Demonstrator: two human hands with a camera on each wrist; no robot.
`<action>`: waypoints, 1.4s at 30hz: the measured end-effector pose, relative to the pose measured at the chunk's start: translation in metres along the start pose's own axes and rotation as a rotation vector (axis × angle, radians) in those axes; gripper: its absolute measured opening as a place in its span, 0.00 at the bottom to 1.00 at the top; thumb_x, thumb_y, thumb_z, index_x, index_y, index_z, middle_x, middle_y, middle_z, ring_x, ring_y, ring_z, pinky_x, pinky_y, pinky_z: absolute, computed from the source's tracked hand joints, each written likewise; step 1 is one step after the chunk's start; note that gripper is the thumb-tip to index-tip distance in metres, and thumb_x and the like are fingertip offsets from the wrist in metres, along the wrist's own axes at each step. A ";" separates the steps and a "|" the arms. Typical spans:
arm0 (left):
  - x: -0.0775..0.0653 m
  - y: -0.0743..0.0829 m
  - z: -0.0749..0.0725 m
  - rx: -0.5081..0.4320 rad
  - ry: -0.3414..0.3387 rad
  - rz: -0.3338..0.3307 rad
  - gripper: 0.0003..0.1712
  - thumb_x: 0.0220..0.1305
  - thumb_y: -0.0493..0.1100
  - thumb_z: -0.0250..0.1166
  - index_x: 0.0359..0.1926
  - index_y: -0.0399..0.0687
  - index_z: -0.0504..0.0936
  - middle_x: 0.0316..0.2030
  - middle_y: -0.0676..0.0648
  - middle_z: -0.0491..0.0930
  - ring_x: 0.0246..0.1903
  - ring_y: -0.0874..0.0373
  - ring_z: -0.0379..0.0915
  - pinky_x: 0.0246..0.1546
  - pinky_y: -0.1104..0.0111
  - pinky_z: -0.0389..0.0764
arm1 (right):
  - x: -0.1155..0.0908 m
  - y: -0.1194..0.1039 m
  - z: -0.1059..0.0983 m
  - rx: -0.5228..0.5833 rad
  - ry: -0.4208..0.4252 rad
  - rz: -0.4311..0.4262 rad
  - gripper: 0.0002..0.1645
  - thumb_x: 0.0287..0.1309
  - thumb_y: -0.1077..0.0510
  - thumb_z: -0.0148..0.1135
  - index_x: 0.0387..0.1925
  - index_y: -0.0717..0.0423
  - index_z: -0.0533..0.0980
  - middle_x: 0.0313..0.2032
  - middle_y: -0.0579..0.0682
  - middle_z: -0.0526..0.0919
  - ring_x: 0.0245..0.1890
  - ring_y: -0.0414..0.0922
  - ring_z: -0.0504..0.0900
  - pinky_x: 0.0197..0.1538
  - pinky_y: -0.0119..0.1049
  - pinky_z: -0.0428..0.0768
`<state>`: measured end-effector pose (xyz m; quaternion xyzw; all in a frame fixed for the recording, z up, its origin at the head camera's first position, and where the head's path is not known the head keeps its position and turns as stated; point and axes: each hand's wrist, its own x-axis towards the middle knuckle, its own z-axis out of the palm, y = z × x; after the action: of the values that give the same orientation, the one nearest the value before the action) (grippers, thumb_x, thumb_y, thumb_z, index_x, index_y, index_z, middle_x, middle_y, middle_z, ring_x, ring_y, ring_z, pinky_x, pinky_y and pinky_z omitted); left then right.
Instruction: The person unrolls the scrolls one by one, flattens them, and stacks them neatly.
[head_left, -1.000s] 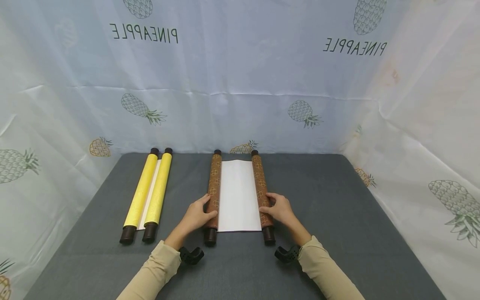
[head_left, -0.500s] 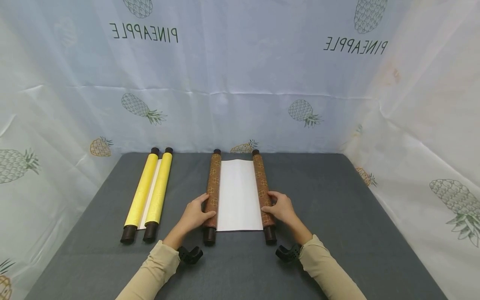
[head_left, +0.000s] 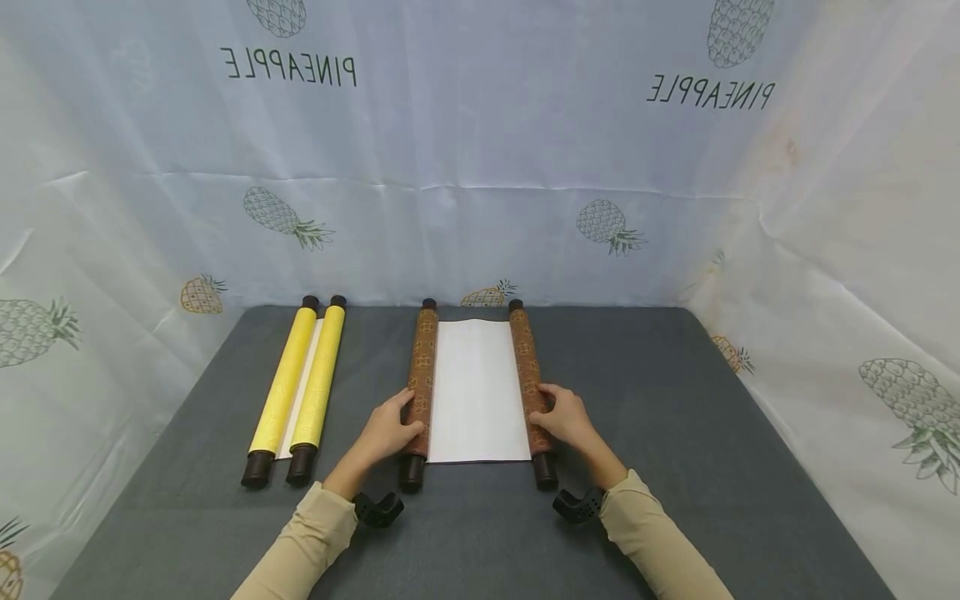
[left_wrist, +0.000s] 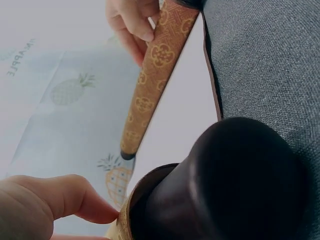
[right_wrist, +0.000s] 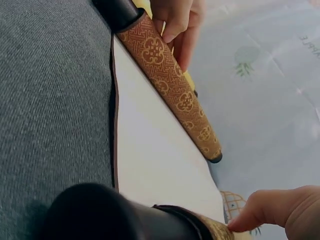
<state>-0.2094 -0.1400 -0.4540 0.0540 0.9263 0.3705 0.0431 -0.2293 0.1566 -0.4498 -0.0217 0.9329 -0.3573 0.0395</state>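
Observation:
A brown scroll (head_left: pixel 423 358) with gold patterns and black knobs lies partly unrolled in the middle of the table, white paper (head_left: pixel 480 392) showing between its two rolls. The left hand (head_left: pixel 385 428) grips the left roll near its front end, thumb on top and fingers along the outer side. On the right roll (head_left: pixel 524 354), the right hand (head_left: pixel 567 418) does the same, its thumb over the patterned cover. From the left wrist, a black knob (left_wrist: pixel 245 180) shows large with the left thumb (left_wrist: pixel 82 197) against the cover. The right thumb (right_wrist: pixel 265 207) touches its roll in the right wrist view.
A yellow scroll (head_left: pixel 318 379) with dark knobs lies to the left, its two rolls close together with a strip of white between. The grey cloth-covered table (head_left: pixel 637 375) is enclosed by a white pineapple-print curtain (head_left: pixel 480 125). Black wrist cameras (head_left: pixel 576 506) sit low by the hands.
The two rolls have moved apart, the left one leftward and the right one rightward, with the hands on them. A wider strip of white paper shows. The yellow scroll stays put.

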 end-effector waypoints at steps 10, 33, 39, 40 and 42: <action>-0.003 0.000 -0.003 0.004 -0.001 -0.024 0.37 0.59 0.38 0.65 0.65 0.25 0.64 0.66 0.27 0.64 0.66 0.32 0.61 0.64 0.46 0.67 | -0.001 0.005 0.000 -0.011 -0.014 0.015 0.38 0.54 0.58 0.68 0.64 0.68 0.67 0.61 0.70 0.72 0.62 0.66 0.71 0.60 0.56 0.74; -0.003 0.002 -0.008 -0.028 -0.001 -0.116 0.38 0.60 0.40 0.62 0.66 0.22 0.61 0.61 0.23 0.68 0.61 0.31 0.68 0.59 0.46 0.73 | 0.001 0.014 -0.007 0.050 0.010 0.022 0.36 0.53 0.60 0.68 0.60 0.74 0.68 0.54 0.72 0.78 0.54 0.64 0.79 0.54 0.53 0.78; -0.003 0.002 -0.009 -0.034 0.031 -0.148 0.37 0.61 0.40 0.63 0.65 0.21 0.62 0.59 0.22 0.70 0.60 0.31 0.69 0.58 0.47 0.73 | 0.002 0.014 -0.009 0.090 0.019 0.061 0.37 0.51 0.61 0.70 0.60 0.75 0.68 0.54 0.72 0.78 0.54 0.63 0.79 0.53 0.50 0.80; -0.003 0.002 -0.010 -0.040 0.035 -0.150 0.37 0.61 0.40 0.64 0.64 0.21 0.63 0.58 0.23 0.71 0.59 0.31 0.70 0.57 0.47 0.74 | 0.002 0.013 -0.010 0.092 0.024 0.069 0.37 0.51 0.61 0.70 0.60 0.74 0.69 0.54 0.71 0.78 0.54 0.63 0.80 0.52 0.50 0.80; -0.004 0.002 -0.011 -0.058 0.044 -0.156 0.36 0.60 0.39 0.64 0.64 0.21 0.63 0.56 0.23 0.73 0.56 0.32 0.73 0.55 0.49 0.76 | 0.002 0.013 -0.011 0.095 0.039 0.087 0.36 0.49 0.61 0.71 0.59 0.73 0.70 0.53 0.70 0.79 0.54 0.62 0.80 0.51 0.49 0.81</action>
<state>-0.2069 -0.1462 -0.4447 -0.0278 0.9173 0.3937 0.0529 -0.2319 0.1728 -0.4504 0.0276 0.9156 -0.3994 0.0380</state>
